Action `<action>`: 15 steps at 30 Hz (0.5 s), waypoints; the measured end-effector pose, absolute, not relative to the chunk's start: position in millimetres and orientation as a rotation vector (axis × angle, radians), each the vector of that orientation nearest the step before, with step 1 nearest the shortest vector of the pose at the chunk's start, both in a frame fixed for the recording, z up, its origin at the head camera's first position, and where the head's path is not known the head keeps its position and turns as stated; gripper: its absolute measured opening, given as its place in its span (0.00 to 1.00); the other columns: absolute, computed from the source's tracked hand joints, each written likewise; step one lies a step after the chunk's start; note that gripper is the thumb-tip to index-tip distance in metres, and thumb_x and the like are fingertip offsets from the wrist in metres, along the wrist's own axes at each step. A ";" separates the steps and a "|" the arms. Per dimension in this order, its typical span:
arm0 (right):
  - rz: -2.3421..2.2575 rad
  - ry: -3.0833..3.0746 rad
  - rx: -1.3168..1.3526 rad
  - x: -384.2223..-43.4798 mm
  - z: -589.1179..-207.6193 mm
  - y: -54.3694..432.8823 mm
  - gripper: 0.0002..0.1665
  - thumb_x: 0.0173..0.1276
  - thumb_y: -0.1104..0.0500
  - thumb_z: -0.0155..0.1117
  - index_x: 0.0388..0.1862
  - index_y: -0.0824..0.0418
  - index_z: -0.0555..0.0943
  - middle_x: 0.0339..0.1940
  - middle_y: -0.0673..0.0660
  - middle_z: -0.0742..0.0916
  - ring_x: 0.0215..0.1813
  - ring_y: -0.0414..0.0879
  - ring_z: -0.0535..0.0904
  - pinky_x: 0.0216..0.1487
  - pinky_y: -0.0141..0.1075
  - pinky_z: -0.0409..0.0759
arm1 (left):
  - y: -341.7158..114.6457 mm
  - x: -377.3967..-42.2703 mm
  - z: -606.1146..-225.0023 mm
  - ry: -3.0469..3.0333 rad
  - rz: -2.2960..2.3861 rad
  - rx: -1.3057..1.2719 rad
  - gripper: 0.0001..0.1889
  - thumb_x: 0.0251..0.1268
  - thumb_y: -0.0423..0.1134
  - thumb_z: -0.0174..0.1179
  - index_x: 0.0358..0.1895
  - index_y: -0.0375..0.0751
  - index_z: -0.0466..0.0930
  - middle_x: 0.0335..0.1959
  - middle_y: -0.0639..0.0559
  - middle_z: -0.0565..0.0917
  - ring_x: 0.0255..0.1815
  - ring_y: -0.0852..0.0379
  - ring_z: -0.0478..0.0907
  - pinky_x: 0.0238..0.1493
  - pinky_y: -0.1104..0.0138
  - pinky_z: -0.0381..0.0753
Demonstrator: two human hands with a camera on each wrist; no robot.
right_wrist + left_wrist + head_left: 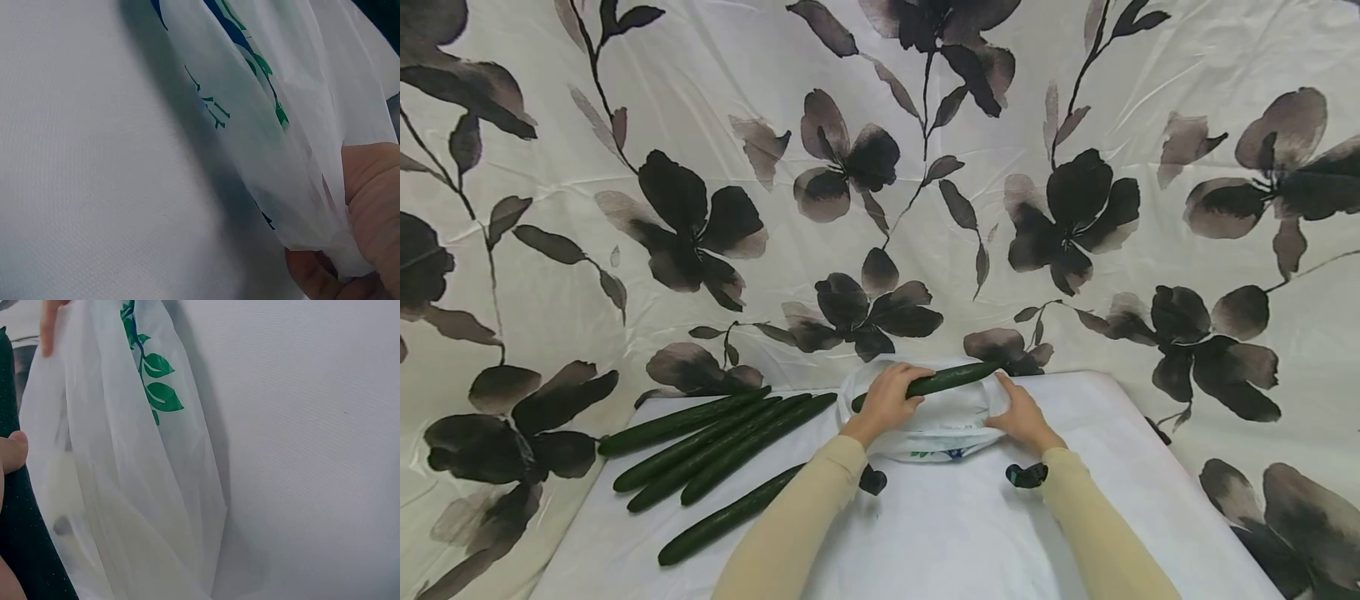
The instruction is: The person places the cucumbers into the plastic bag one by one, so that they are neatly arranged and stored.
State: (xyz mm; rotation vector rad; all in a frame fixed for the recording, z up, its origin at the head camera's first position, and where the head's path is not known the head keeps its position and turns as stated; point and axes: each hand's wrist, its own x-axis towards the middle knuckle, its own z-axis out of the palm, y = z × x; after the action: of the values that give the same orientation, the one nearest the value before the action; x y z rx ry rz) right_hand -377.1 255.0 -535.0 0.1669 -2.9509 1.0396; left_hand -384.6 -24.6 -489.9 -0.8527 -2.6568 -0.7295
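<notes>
A long dark green cucumber [958,378] is gripped near its left part by my left hand [891,403], over the mouth of a white plastic bag [936,437]. In the left wrist view, the thumb lies across the cucumber [22,515] beside the bag [131,481], which bears green printed leaves. My right hand [1024,417] holds the bag's right rim. The right wrist view shows the bag's film [300,187] pinched between the thumb and fingers of that hand [375,200]. What lies inside the bag is hidden.
Several more cucumbers [722,446] lie side by side on the left of the white table [970,533]. One cucumber [722,521] lies nearer, partly behind the left sleeve. A flower-patterned cloth [880,225] hangs behind the table.
</notes>
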 end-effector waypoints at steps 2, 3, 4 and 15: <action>1.067 -2.949 0.159 -378.2 -533.7 255.7 0.59 0.53 0.59 0.76 0.78 0.63 0.52 0.70 0.75 0.65 0.69 0.70 0.60 0.68 0.61 0.58 | -22.6 -387.8 -490.5 -2.661 -0.706 -0.860 0.25 0.60 0.37 0.69 0.61 0.57 0.78 0.53 0.55 0.79 0.54 0.53 0.74 0.57 0.59 0.74; 1.086 -2.948 0.151 -378.2 -533.4 255.8 0.59 0.53 0.59 0.76 0.78 0.64 0.52 0.70 0.75 0.64 0.69 0.70 0.60 0.68 0.61 0.58 | -21.6 -389.5 -491.0 -2.664 -0.691 -0.865 0.25 0.60 0.37 0.69 0.61 0.57 0.78 0.53 0.55 0.79 0.54 0.53 0.74 0.57 0.59 0.73; 1.100 -2.946 0.151 -378.2 -533.6 255.9 0.60 0.52 0.60 0.76 0.77 0.66 0.51 0.70 0.76 0.64 0.69 0.70 0.59 0.68 0.61 0.58 | -20.4 -390.9 -491.4 -2.667 -0.675 -0.870 0.25 0.60 0.36 0.69 0.61 0.57 0.78 0.53 0.55 0.79 0.55 0.53 0.74 0.57 0.59 0.73; 1.155 -2.878 0.185 -375.8 -547.4 257.6 0.58 0.52 0.63 0.76 0.73 0.77 0.52 0.71 0.77 0.61 0.71 0.71 0.55 0.69 0.60 0.54 | 0.8 -400.6 -493.7 -2.681 -0.507 -0.917 0.25 0.61 0.37 0.68 0.61 0.59 0.77 0.51 0.53 0.80 0.51 0.51 0.77 0.57 0.58 0.72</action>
State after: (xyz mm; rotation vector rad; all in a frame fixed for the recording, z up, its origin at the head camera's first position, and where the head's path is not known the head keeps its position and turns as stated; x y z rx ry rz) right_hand -375.8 257.6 -547.4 0.1855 -2.8781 1.1549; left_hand -400.6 0.8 -493.7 -0.9173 -2.6806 -0.5073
